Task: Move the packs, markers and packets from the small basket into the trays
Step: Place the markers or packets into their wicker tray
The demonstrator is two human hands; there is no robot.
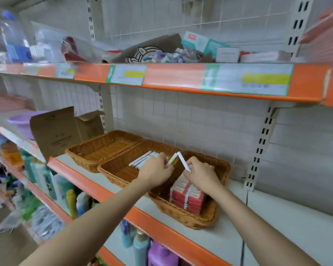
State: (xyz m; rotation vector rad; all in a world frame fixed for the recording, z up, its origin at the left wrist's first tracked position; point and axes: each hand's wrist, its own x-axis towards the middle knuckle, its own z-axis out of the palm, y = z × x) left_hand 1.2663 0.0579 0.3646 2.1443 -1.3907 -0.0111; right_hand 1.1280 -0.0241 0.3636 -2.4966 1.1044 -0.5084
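Three wicker trays stand in a row on the middle shelf. The left tray point(96, 148) holds nothing I can see. In the middle tray point(115, 167) lie several white markers point(142, 159). The right tray point(206, 219) holds stacked red packs point(188, 198). My left hand point(157, 169) pinches a white marker point(171, 159) over the middle tray. My right hand point(201, 173) holds another white marker point(183, 161) over the gap between the middle and right trays. The two markers tilt toward each other at their tips. No small basket is in view.
A brown cardboard box point(56, 129) stands left of the trays, beside a purple bowl point(21, 120). The upper shelf point(181, 77) with orange edge and price labels carries boxes and bags. Bottles point(140, 244) fill the shelf below. White shelf surface lies right of the trays.
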